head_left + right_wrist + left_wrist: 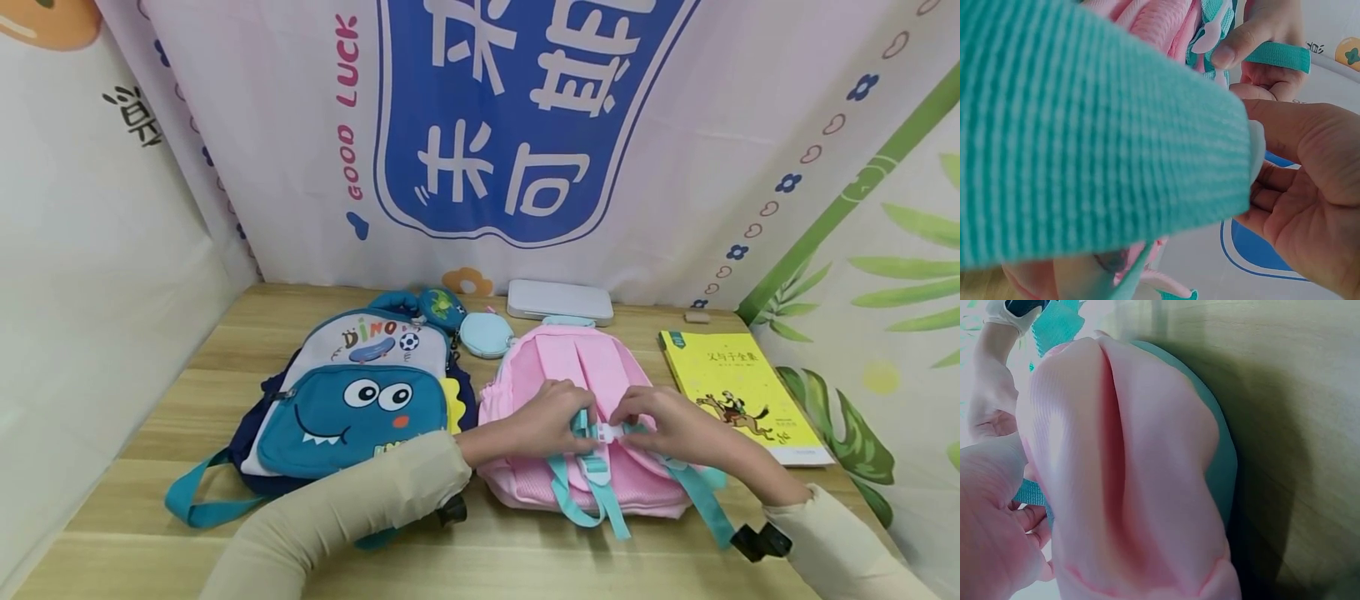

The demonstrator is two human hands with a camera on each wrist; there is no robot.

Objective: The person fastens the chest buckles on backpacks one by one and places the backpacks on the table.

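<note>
Both hands, left [551, 419] and right [663, 421], are in close over the pink backpack [581, 358], fingers pinching either side of one white buckle [610, 432] on its teal straps [705, 504]! That backpack lies strap side up on the counter [525, 560]. How far along? Both sides of the buckle are in hand and seem to meet, so I'd call it mid-job; whether the catch is locked or loose, I cannot tell, fingers hide it. Left to do, by my reckoning: settle that catch and let go. Now the count! Two backpacks: the pink one, and a dinosaur backpack [352, 421] to its left. Two round pouches off its upper left, a dark one [442, 309] and a pale one [487, 334]. One white case [560, 298] just beyond its top. One yellow book [742, 392] to its right, and one small brownish block [697, 317] past its upper right.
</note>
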